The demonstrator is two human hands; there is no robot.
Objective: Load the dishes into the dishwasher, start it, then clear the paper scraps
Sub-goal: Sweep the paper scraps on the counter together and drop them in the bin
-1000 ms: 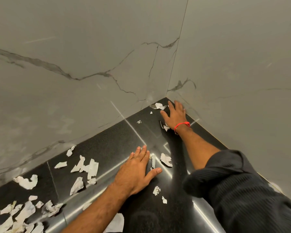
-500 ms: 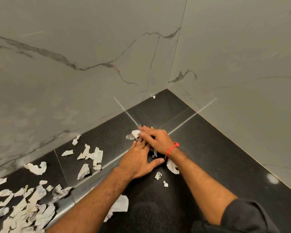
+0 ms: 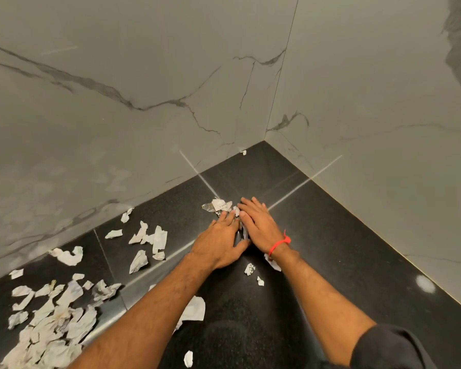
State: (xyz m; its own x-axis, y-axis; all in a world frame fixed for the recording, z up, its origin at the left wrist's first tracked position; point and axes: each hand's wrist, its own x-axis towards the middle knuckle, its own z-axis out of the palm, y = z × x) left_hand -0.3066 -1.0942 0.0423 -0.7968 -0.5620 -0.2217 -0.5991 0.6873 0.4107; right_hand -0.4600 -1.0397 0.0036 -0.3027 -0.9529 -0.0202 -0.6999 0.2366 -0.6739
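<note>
Both your hands lie flat, palms down, on the black countertop (image 3: 357, 249), side by side and touching, a little out from its far corner where the two grey marble-look walls (image 3: 117, 102) meet. Your left hand (image 3: 218, 243) has its fingers straight and close together, pressing on the surface with the thumb stretched out toward the right hand. Your right hand (image 3: 258, 222), with a red band (image 3: 278, 245) round its wrist, also lies with straight fingers, angled toward the left; neither hand grips anything. A small bunch of paper scraps (image 3: 220, 205) sits just beyond the fingertips of both hands, touching them, and a few pieces show in the gap between the hands. One tiny scrap (image 3: 244, 152) lies against the back wall close to the far corner. More torn pieces (image 3: 149, 241) are scattered to the left along the back edge, and the biggest heap (image 3: 51, 320) is spread over the near-left part of the countertop. Two little bits (image 3: 250, 269) lie near your right wrist, a larger one (image 3: 194, 308) shows partly under your left forearm, and another (image 3: 188, 358) rests at the near edge. A dark sleeve (image 3: 389, 347) covers your right upper arm.
</note>
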